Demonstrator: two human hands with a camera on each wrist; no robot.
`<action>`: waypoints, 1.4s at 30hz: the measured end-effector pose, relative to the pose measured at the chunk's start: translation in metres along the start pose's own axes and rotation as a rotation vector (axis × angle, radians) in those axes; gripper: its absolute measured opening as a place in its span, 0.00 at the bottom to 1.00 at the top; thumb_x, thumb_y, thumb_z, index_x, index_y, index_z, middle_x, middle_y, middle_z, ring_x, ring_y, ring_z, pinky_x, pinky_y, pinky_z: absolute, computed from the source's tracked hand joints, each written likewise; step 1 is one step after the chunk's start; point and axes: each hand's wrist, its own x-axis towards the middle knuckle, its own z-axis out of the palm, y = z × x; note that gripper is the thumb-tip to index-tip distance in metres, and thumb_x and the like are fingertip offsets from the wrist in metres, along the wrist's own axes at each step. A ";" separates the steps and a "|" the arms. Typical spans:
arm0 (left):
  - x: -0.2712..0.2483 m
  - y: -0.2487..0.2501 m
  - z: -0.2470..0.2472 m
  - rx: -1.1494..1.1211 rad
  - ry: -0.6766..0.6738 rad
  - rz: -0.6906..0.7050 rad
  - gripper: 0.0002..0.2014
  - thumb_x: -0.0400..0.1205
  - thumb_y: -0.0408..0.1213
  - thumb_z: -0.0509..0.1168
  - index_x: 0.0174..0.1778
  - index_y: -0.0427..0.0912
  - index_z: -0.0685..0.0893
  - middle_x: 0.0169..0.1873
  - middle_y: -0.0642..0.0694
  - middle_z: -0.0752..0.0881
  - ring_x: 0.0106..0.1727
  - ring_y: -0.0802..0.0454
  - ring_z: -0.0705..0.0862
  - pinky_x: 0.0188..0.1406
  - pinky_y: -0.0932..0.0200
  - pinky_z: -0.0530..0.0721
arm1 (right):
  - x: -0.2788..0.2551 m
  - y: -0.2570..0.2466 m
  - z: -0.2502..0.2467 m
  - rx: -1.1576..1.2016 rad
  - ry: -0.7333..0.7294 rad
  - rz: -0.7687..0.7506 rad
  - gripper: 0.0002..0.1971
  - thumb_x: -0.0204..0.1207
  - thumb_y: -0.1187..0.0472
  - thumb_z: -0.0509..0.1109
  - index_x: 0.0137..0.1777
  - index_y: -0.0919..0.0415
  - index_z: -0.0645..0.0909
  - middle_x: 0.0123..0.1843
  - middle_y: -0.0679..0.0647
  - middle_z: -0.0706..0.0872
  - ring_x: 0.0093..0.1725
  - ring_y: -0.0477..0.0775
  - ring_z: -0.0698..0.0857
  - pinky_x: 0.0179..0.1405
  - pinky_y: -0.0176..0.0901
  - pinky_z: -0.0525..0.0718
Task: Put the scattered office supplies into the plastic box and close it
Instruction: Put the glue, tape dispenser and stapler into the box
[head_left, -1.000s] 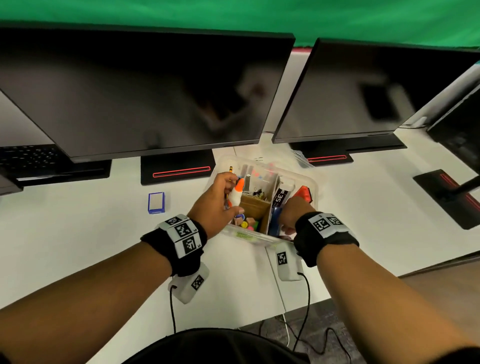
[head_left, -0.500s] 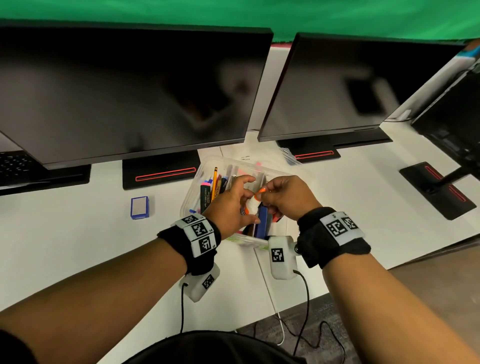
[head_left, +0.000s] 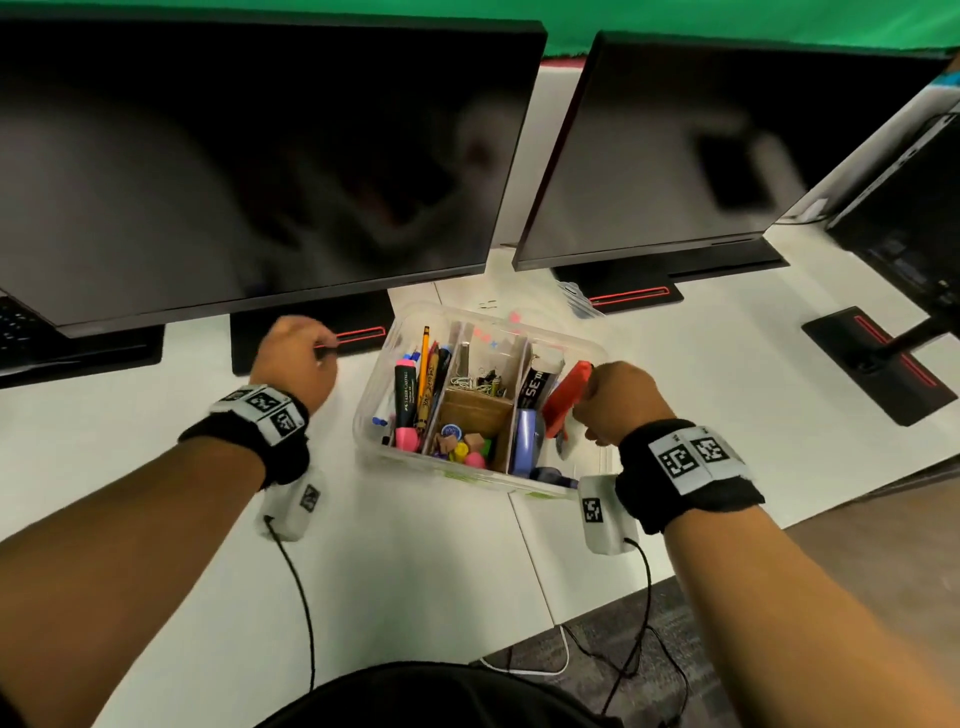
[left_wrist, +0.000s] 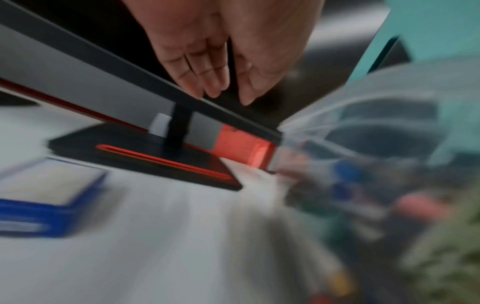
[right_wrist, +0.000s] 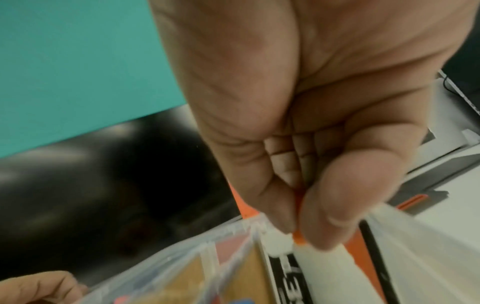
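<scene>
Right wrist view: right hand (right_wrist: 298, 144) has thumb and fingers pinched together on a thin orange item (right_wrist: 298, 236), tip poking out below the fingertips, right over the box's right compartment. Head view shows the same hand (head_left: 621, 400) at the right rim of the plastic box (head_left: 592, 345), with a red-orange tool (head_left: 563, 400) leaning in that compartment; can't tell if the pinched bit is part of that tool or separate.

Left hand (left_wrist: 221, 61): fingers straight and relaxed, nothing in it, hanging in front of the monitor's lower edge. In the head view it sits left of the box (head_left: 293, 364), near the monitor base (head_left: 311, 343).

Change: half a second ago both hands were together over the box middle, working the orange item. Now they've split, left hand out and clear of the box, right hand keeping the item alone. Reads as a handoff done; the drop into the right section is what's left.

Box itself: centre of the head frame, open, no lid on it. Left section has pens, pencil, highlighter; middle has clips and small erasers; right has a black-labelled item and the red tool.

Blue-edged box (left_wrist: 49, 197) lies on the desk at lower left of the left wrist view, outside the plastic box. Left hand is heading that side, likely next pick. Lid not clearly identifiable; closing not started.
</scene>
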 end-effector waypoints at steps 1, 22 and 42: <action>0.002 -0.016 0.002 0.070 -0.049 -0.057 0.14 0.74 0.31 0.68 0.56 0.38 0.86 0.66 0.36 0.77 0.68 0.36 0.76 0.72 0.51 0.72 | 0.003 0.003 0.005 -0.031 -0.010 0.006 0.06 0.73 0.71 0.65 0.36 0.66 0.81 0.38 0.64 0.89 0.40 0.64 0.91 0.45 0.56 0.90; -0.019 -0.028 -0.007 -0.128 -0.091 -0.284 0.24 0.76 0.37 0.68 0.68 0.44 0.73 0.59 0.36 0.84 0.58 0.37 0.82 0.56 0.51 0.79 | 0.010 -0.038 0.019 -0.034 -0.076 -0.209 0.07 0.74 0.62 0.67 0.34 0.57 0.79 0.36 0.55 0.84 0.41 0.60 0.85 0.43 0.46 0.84; -0.060 0.135 0.001 -0.955 -0.519 -0.044 0.13 0.82 0.30 0.64 0.56 0.52 0.74 0.49 0.38 0.87 0.47 0.51 0.87 0.49 0.56 0.89 | 0.017 -0.028 -0.008 0.319 -0.308 -0.491 0.10 0.71 0.71 0.74 0.43 0.55 0.80 0.41 0.56 0.85 0.39 0.56 0.83 0.41 0.52 0.87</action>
